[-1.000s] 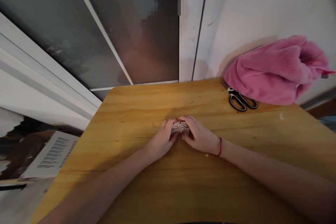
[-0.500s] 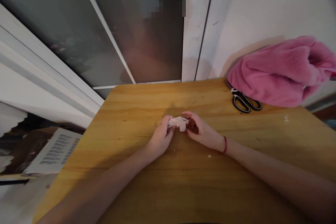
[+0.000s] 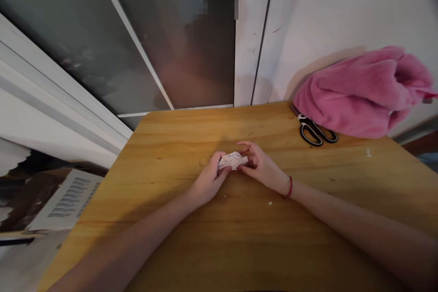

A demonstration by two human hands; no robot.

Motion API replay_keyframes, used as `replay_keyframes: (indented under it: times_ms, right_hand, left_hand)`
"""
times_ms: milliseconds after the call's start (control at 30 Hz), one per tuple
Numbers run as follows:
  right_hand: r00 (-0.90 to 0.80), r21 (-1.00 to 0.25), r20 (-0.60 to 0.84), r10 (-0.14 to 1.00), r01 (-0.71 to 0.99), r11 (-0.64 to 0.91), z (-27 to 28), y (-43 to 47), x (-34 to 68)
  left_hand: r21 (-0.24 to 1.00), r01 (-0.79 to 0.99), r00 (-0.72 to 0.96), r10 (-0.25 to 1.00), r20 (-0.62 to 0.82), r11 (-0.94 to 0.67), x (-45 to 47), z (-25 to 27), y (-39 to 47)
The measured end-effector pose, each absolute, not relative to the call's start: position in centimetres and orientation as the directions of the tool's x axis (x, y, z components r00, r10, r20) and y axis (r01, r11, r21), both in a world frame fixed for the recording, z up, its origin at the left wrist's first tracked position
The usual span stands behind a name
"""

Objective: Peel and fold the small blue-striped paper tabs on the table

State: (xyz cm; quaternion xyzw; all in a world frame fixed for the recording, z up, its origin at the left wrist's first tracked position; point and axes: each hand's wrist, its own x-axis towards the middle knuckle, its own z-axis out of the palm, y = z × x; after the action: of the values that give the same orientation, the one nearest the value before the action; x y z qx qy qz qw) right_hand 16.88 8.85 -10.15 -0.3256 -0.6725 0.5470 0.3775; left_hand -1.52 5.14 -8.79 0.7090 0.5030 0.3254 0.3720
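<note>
A small piece of folded white paper (image 3: pixel 233 160) with dark lines on it is held low over the middle of the table. My left hand (image 3: pixel 209 179) grips its left end, thumb in front and fingers behind. At its right end, my right hand (image 3: pixel 263 168) pinches the near edge with the thumb, and its index finger is raised and curved above. A red cord circles my right wrist. My fingers hide both ends of the paper.
Black-handled scissors (image 3: pixel 316 132) lie on the wooden table (image 3: pixel 191 246), partly under a pink plush cloth (image 3: pixel 359 93). White scraps (image 3: pixel 270 203) dot the tabletop. A glass-panelled door (image 3: pixel 191 64) and a wall stand behind; a cardboard box (image 3: pixel 65 200) is at the lower left.
The paper's square flap that hung down at its right is no longer visible, and a strip points right. My right thumb has moved left onto the paper's near edge. The view has shifted slightly.
</note>
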Motion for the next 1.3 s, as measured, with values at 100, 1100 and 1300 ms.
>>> replay_keyframes:
  times_ms: [100, 1100, 1300]
  right_hand:
    - [-0.525, -0.986, 0.147, 0.838, -0.005, 0.169, -10.2, 8.8, 16.8]
    - [-0.543, -0.83, 0.323, 0.775, 0.232, 0.508, -8.4, 7.9, 17.1]
    - [-0.622, -0.735, 0.325, 0.712, 0.308, 0.604, -8.9, 8.0, 17.0]
  left_hand:
    - [0.839, 0.474, 0.343, 0.934, 0.104, -0.268, -1.5, -8.7, 5.0]
    - [0.74, 0.503, 0.414, 0.876, 0.247, -0.446, -1.4, -9.1, 5.2]
    - [0.694, 0.53, 0.457, 0.853, 0.25, -0.487, -1.4, -8.8, 5.1]
